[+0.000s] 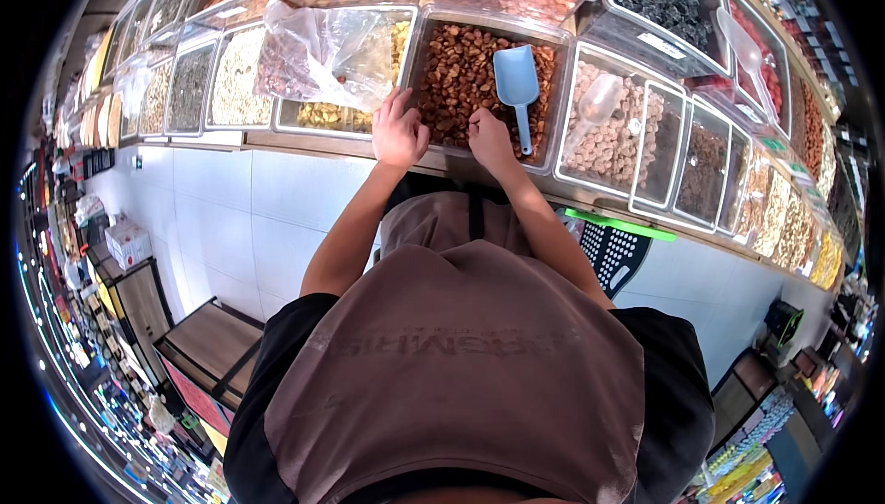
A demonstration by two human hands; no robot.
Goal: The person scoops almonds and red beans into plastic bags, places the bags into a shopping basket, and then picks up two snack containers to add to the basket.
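Before me is a clear-walled bin [563,75] filled with glossy reddish-brown dried pieces [453,55], perhaps beans or raisins. On them lies a light-blue plastic scoop [516,79], its handle towards me. My left hand [401,132] rests at the bin's near left edge, fingers slightly apart. A crumpled clear plastic bag [332,48] lies just beyond its fingertips, over the neighbouring bin of yellow pieces [332,117]; some reddish contents show through its left end. My right hand [491,139] is at the brown pieces, left of the scoop handle. Its curled fingertips are hidden.
A bin of pinkish round pieces [612,138] with a clear scoop [600,100] stands to the right. White pieces [238,82] fill a bin on the left. A raised back row holds more bins, including dark pieces [653,6]. A green-edged black basket [608,248] is below the counter.
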